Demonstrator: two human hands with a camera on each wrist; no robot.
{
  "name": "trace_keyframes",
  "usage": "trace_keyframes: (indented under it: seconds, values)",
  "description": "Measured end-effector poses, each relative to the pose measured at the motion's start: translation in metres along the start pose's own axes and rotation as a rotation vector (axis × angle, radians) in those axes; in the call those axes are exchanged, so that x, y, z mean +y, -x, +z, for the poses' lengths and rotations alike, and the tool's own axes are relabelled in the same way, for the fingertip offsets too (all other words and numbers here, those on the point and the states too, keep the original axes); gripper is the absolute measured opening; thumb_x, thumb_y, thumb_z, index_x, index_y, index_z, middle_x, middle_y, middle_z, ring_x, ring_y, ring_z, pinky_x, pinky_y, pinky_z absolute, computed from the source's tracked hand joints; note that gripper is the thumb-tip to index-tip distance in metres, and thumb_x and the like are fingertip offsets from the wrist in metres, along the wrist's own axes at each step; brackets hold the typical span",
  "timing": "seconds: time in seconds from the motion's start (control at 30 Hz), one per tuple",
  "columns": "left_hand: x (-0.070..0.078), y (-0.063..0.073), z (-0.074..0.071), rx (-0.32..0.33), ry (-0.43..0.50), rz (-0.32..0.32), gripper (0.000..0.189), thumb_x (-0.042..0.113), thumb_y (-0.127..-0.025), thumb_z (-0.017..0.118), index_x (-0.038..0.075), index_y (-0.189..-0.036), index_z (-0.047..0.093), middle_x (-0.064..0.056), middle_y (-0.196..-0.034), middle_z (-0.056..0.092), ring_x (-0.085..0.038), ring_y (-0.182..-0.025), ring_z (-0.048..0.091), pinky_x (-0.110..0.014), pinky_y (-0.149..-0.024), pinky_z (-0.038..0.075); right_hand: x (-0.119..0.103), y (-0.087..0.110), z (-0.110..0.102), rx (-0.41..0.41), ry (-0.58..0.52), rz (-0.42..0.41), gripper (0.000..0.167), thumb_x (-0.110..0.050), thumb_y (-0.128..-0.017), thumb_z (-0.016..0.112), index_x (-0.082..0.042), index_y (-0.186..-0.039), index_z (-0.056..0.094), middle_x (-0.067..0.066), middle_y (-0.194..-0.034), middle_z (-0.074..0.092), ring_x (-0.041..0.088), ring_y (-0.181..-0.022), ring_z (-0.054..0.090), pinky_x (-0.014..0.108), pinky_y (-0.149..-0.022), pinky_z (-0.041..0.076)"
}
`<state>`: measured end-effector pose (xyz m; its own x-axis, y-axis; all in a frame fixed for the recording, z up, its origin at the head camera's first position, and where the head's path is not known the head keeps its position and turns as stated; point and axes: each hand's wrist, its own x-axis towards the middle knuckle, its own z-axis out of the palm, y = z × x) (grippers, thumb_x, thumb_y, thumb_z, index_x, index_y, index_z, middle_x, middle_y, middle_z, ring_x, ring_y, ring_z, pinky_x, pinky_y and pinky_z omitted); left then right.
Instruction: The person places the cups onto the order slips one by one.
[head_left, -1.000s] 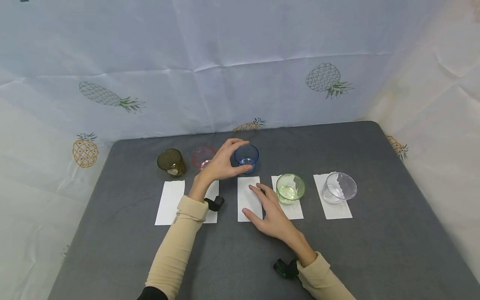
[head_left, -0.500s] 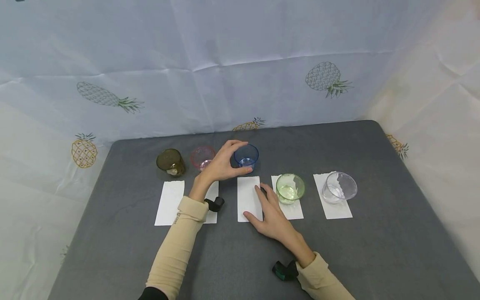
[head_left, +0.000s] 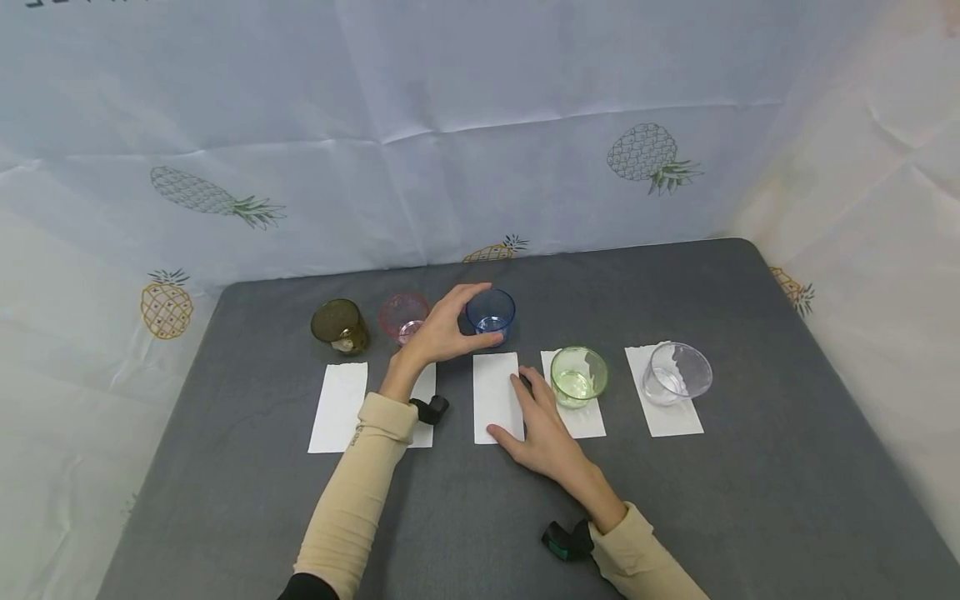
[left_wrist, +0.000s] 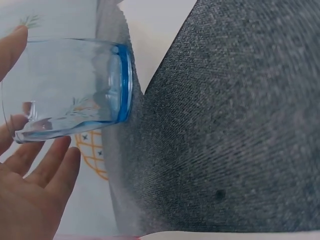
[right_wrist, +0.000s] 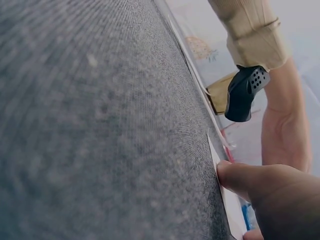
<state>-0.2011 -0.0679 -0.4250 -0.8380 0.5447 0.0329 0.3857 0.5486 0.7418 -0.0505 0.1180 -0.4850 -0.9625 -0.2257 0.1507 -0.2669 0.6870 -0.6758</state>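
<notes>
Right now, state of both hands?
Left hand: curled around the blue glass; grip firmness unclear.
Right hand: open, touching the middle white paper.

Home, lab or office: can't tell. Looks like a curtained-off table area: creased pale fabric (head_left: 300, 83) w/ pineapple prints (head_left: 642, 152) hangs across top of pic & down L/R sides, round a dk grey table (head_left: 750, 500), lower ctr.

I have my left hand (head_left: 442, 333) stretched far forward, thumb (head_left: 482, 341) and forefinger (head_left: 471, 292) curved apart, while my right hand (head_left: 549, 437) sits nearer, its fingers (head_left: 527, 406) spread.
</notes>
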Motion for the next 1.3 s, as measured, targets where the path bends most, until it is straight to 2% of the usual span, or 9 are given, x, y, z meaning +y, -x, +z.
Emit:
trace_keyframes:
  seconds: [0.23,0.4,0.7,1.13,1.3]
  values:
    - [-0.002,0.0,0.004,0.035,0.008,-0.01,0.088,0.035,-0.086,0.081,0.009,-0.158,0.037,-0.015,-0.157,0.045,-0.036,-0.144,0.046,-0.056,-0.116,0.043,-0.001,-0.002,0.0,-0.011,-0.006,0.015,0.082,-0.028,-0.085,0.083,0.014,-0.145,0.046,0.031,-0.154,0.038,0.048,-0.146,0.037,0.062,-0.117,0.038]
    - [-0.005,0.0,0.01,0.088,0.034,0.004,0.086,0.034,-0.085,0.083,0.007,-0.155,0.041,-0.018,-0.153,0.049,-0.035,-0.139,0.05,-0.051,-0.113,0.047,0.0,-0.002,0.0,0.0,-0.003,-0.001,0.082,-0.028,-0.084,0.083,0.014,-0.144,0.047,0.032,-0.153,0.039,0.048,-0.145,0.038,0.062,-0.116,0.038]
    - [-0.001,0.006,0.016,0.168,0.024,0.016,0.085,0.033,-0.083,0.086,0.007,-0.153,0.046,-0.015,-0.152,0.051,-0.034,-0.14,0.051,-0.053,-0.113,0.046,0.001,-0.002,0.001,0.0,0.004,-0.017,0.081,-0.027,-0.084,0.084,0.015,-0.143,0.047,0.032,-0.152,0.039,0.049,-0.144,0.038,0.063,-0.115,0.039]
    - [0.013,0.015,0.016,0.183,0.073,0.039,0.085,0.03,-0.081,0.087,0.007,-0.152,0.047,-0.016,-0.149,0.054,-0.033,-0.137,0.054,-0.051,-0.113,0.047,0.0,-0.001,-0.001,-0.012,0.004,0.002,0.079,-0.028,-0.086,0.082,0.015,-0.143,0.048,0.033,-0.154,0.039,0.049,-0.145,0.037,0.063,-0.116,0.038]
    - [0.017,0.018,0.014,0.18,0.067,0.035,0.084,0.032,-0.081,0.087,0.011,-0.152,0.048,-0.012,-0.15,0.055,-0.03,-0.138,0.053,-0.049,-0.114,0.047,0.001,-0.001,-0.001,-0.019,-0.001,0.002,0.08,-0.028,-0.086,0.082,0.015,-0.144,0.047,0.033,-0.154,0.038,0.049,-0.146,0.036,0.064,-0.116,0.038]
